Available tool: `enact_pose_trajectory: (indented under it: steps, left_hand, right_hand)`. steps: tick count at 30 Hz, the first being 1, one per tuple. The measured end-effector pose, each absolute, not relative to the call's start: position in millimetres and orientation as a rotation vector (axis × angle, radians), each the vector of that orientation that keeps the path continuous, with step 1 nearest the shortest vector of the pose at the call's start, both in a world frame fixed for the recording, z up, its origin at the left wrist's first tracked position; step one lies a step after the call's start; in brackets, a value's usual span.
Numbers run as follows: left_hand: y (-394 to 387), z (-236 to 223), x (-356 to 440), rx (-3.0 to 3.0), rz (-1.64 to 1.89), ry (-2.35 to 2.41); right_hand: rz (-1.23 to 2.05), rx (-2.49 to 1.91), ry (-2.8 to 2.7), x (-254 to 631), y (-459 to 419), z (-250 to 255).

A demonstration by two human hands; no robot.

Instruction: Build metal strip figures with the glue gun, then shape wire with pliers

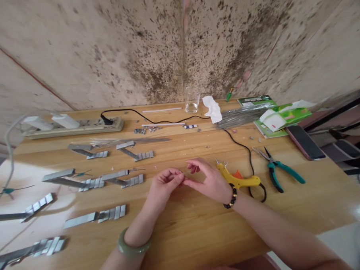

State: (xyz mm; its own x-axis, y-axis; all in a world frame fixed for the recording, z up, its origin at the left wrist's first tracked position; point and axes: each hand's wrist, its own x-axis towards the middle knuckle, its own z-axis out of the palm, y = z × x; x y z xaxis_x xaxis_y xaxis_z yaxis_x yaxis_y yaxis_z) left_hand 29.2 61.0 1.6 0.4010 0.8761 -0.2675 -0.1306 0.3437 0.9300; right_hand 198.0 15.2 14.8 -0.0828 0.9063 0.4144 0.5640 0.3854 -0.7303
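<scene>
Grip state: on the left hand [166, 186], thumb and index fingertips are pinched together; on the right hand [208, 179], the thumb tip meets the left fingertips while the index finger is raised clear, leaving that grip partly open. Any small item at the fingertips is too fine or hidden to identify; whether one is held cannot be told. Both hands meet just left of the yellow glue gun with orange trigger [244, 182], probably so that each steadies the other.

Glue gun: positioned on the light-brown wooden table [190, 234], partly covered from view by the right wrist, presumably for short reach. Its black cord [239, 142] runs from behind the gun, apparently routed away from the hands.

Teal-handled metal pliers [272, 162] lie right of the gun, handles towards the person, likely for ready pickup. Grey banded strips [112, 213] lie well left of it, mostly spaced apart, perhaps to prevent tangling.
</scene>
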Motion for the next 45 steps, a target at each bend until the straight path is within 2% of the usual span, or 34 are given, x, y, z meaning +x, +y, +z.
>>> enact_pose_trajectory:
  steps: [11,21,30,45]
  left_hand:
    - [61.1,-2.2,26.3,1.068,0.77,0.873]
    - [62.9,2.9,25.8,1.377,0.786,0.993]
    - [60.5,-0.5,25.8,1.483,0.812,1.071]
    - [58.7,5.3,26.2,1.574,0.781,1.087]
  right_hand:
    - [0.43,-1.296,-1.841,199.5,14.7,11.8]
    - [0.1,-1.386,-2.095,202.4,15.5,7.0]
    - [0.041,-1.403,-2.182,201.0,15.0,15.4]
    - [0.143,-1.387,-2.123,200.6,14.3,12.1]
